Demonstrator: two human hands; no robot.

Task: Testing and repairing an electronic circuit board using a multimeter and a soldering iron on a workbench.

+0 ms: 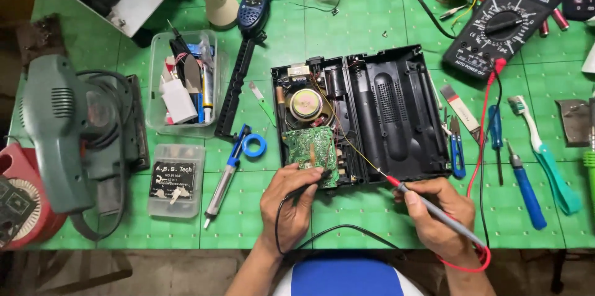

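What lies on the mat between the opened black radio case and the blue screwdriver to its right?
In the head view, between the radio case and the blue screwdriver lie small blue-handled snips and a flat metal blade; the meter's red lead runs there too.

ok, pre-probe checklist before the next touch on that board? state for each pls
1. Left hand holds black probe on the green circuit board: ok.
2. Right hand grips red probe, tip at the open case front edge: ok.
3. Both leads run to the multimeter: cannot tell, plugs partly hidden.
4. Meter display reading: cannot tell.
5. Case lies open and flat on the green mat: ok.
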